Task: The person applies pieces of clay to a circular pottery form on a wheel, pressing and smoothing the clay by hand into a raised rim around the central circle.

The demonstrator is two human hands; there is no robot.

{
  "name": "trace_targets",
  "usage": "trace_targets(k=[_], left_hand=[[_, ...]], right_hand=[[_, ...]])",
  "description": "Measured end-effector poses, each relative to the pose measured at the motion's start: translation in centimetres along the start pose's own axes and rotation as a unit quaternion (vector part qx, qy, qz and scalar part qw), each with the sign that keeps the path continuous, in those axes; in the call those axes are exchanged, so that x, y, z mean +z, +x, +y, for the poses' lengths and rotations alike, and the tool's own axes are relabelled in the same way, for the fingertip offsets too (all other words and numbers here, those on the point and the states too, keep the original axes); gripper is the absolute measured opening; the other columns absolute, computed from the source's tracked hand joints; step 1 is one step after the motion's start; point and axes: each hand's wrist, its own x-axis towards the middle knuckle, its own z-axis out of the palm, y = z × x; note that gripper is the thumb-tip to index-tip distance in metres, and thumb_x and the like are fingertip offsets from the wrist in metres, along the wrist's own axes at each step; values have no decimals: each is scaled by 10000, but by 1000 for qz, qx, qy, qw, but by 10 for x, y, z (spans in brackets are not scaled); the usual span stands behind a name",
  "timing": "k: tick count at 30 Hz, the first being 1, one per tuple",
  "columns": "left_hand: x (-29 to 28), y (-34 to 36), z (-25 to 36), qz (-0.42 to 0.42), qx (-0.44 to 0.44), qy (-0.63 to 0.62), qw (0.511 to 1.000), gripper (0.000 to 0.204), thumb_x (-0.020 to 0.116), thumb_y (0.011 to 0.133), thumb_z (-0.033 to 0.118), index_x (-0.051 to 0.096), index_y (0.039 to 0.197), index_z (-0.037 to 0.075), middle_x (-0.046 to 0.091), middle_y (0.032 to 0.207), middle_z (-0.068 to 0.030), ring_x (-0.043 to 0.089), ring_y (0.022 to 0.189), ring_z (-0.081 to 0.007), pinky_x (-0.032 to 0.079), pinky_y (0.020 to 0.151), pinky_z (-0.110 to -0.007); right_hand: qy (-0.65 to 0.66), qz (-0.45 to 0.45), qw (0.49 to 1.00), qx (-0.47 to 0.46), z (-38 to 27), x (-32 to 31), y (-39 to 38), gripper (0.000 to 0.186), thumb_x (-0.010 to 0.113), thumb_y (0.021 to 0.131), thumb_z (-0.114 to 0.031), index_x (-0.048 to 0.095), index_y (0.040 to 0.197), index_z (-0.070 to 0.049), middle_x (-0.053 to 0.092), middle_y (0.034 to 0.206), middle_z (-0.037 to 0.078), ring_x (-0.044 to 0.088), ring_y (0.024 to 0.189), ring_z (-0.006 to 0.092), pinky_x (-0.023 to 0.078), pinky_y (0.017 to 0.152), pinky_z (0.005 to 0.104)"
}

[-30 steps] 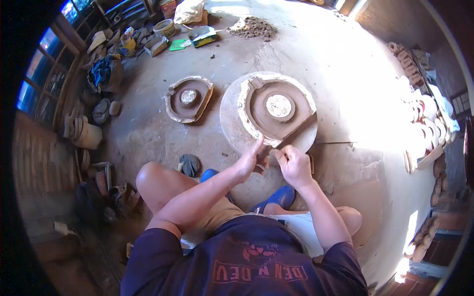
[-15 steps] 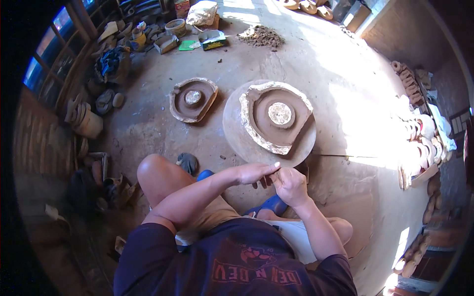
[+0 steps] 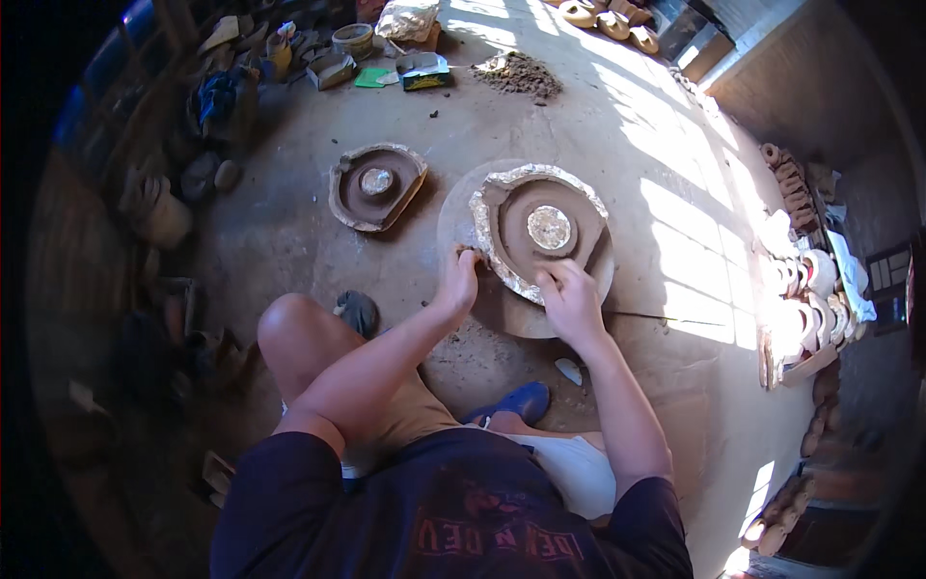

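Note:
A large round plaster mould (image 3: 590, 191) with a chipped white rim rests on a round board (image 3: 453, 217) before me. Brown clay (image 3: 516, 214) lines its inside around a pale disc (image 3: 549, 228) in the middle. My left hand (image 3: 459, 282) is at the mould's left outer edge, its fingers curled in; what they hold, if anything, is too small to name. Over the near part of the clay and rim, my right hand (image 3: 573, 297) has its fingers bent in a pinch, their contents hidden. A smaller clay-lined mould (image 3: 340, 198) lies on the floor to the left.
Crumbled clay (image 3: 521, 77) is heaped at the back, near an open box (image 3: 422, 73) and a basin (image 3: 353, 41). Rounded clay pieces (image 3: 820, 314) are stacked along the right side. A pale shard (image 3: 569, 371) lies by my blue shoe (image 3: 526, 399).
My hands, together near my lap before, have moved apart and forward to the large mould. The left went to its outer left edge, the right to its near side.

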Motion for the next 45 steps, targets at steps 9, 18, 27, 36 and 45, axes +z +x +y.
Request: trace_targets(k=[9, 18, 27, 36, 45], left_hand=[[7, 22, 3, 12, 79, 86, 993, 490, 828, 985, 288, 600, 1296, -14, 727, 1040, -107, 710, 871, -166, 623, 708, -334], [-9, 49, -26, -39, 72, 40, 996, 560, 869, 927, 271, 673, 1343, -49, 805, 1014, -142, 752, 878, -172, 612, 769, -353], [-17, 61, -36, -13, 127, 76, 989, 550, 850, 920, 249, 686, 1355, -44, 812, 1052, -187, 781, 926, -224, 604, 854, -365], [-24, 68, -28, -19, 155, 94, 983, 462, 807, 960, 216, 701, 1327, -43, 816, 1061, -172, 777, 935, -200, 598, 871, -349], [-29, 75, -7, -88, 110, 99, 985, 395, 777, 996, 199, 715, 1316, -23, 816, 1095, -134, 754, 960, -158, 593, 861, -336]], right_hand=[[-200, -107, 969, -97, 38, 52, 134, 347, 575, 970, -76, 777, 1252, -64, 721, 1125, 200, 700, 1099, 394, 565, 973, 485], [-356, -224, 895, -150, 40, 63, 157, 438, 543, 976, -123, 719, 1377, -142, 690, 1245, 116, 645, 1232, 323, 577, 1003, 484], [-254, -207, 944, -45, 35, 85, 158, 385, 556, 935, -108, 788, 1233, -32, 734, 1136, 280, 720, 1081, 451, 561, 991, 521], [-207, -273, 939, 34, 21, 88, 144, 278, 622, 878, -136, 814, 961, 46, 751, 1000, 329, 745, 1030, 474, 574, 968, 534], [-311, -357, 879, -62, 29, 59, 96, 303, 562, 908, -109, 795, 1040, 32, 708, 1079, 283, 708, 1054, 460, 563, 955, 522]])
